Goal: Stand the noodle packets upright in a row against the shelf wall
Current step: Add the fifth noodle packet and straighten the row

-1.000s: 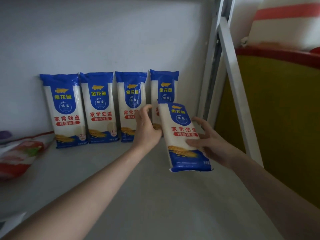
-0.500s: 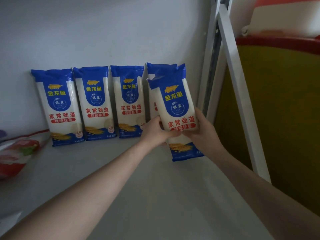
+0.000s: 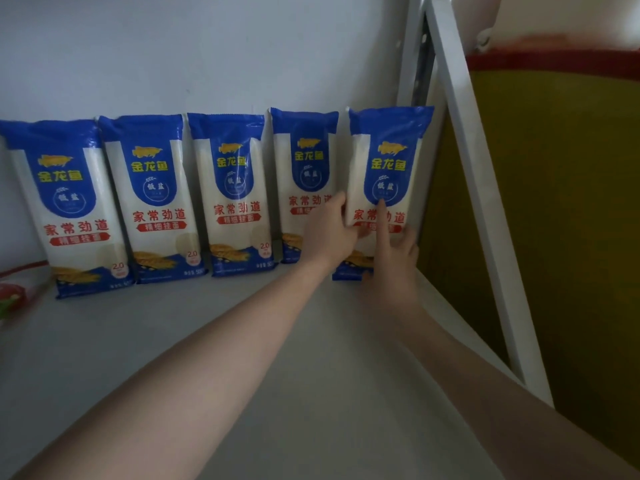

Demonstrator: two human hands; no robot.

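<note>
Several blue-and-white noodle packets (image 3: 159, 202) stand upright side by side against the pale shelf wall (image 3: 207, 57). The rightmost noodle packet (image 3: 388, 161) stands at the end of the row, its base a little forward of the others. My left hand (image 3: 329, 233) holds its left edge, partly covering the neighbouring packet (image 3: 304, 168). My right hand (image 3: 391, 261) is on its lower front, index finger pointing up the label and the other fingers at its right edge. The packet's bottom is mostly hidden behind my hands.
The grey shelf board (image 3: 277, 393) runs forward under my arms. A white metal frame post (image 3: 478, 202) slants along the shelf's right side, with an olive panel (image 3: 571, 237) beyond it. A red and green bag (image 3: 10, 299) lies at the far left edge.
The packet that I held tilted in front of the row has been raised upright and moved right, to the end of the row against the wall. Both hands followed it.
</note>
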